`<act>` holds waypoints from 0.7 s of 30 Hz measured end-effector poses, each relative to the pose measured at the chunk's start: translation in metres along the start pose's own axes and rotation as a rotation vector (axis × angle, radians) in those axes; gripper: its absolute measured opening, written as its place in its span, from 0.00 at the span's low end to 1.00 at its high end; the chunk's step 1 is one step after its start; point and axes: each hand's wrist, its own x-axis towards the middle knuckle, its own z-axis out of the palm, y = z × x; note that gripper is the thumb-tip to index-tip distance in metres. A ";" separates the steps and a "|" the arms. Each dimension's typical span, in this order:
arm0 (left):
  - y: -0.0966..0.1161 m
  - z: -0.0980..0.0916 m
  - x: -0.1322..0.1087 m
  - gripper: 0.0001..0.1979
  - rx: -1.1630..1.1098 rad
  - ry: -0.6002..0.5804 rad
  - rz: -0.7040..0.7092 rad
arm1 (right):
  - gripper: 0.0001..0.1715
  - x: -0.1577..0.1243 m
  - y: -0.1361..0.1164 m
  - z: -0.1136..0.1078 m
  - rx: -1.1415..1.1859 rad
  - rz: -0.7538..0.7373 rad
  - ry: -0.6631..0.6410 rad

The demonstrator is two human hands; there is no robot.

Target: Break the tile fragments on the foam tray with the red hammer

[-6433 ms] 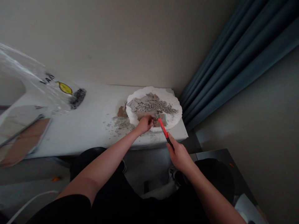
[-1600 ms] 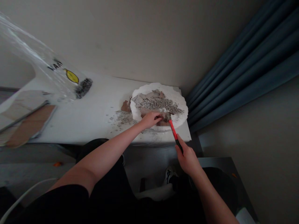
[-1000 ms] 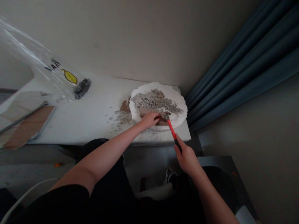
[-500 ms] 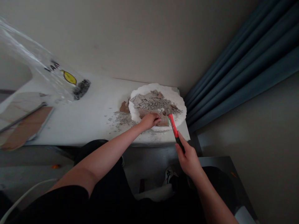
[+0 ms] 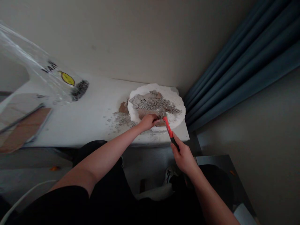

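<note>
A white foam disc (image 5: 174, 100) with a ragged edge lies at the right end of a white table (image 5: 82, 125), heaped with crumbled grey fragments (image 5: 153, 104) and brownish pieces. My left hand (image 5: 148, 122) rests on the near part of the heap, fingers curled and their contents hidden. My right hand (image 5: 184, 157) grips the black end of a red-handled hammer (image 5: 169, 128). The hammer's small head (image 5: 162, 113) sits just beyond my left fingertips, at the heap.
Loose grit (image 5: 120, 120) and a brown chip (image 5: 123, 107) lie on the table left of the disc. A clear plastic bag (image 5: 47, 68) hangs at upper left, above a flat brown board (image 5: 25, 131). A blue-grey curtain (image 5: 234, 65) and walls close off the right.
The hammer head has come down and left, close to my left fingers, and my right hand has moved toward the disc. The view has shifted slightly.
</note>
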 end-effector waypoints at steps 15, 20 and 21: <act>0.000 0.003 0.000 0.14 -0.009 0.006 -0.010 | 0.34 -0.002 -0.002 0.001 -0.008 -0.029 0.026; 0.000 0.002 0.000 0.13 -0.042 -0.001 -0.020 | 0.35 -0.001 -0.002 0.001 -0.019 -0.014 0.038; 0.000 0.002 0.000 0.12 -0.045 0.002 -0.025 | 0.35 -0.001 -0.002 0.000 -0.012 -0.018 0.041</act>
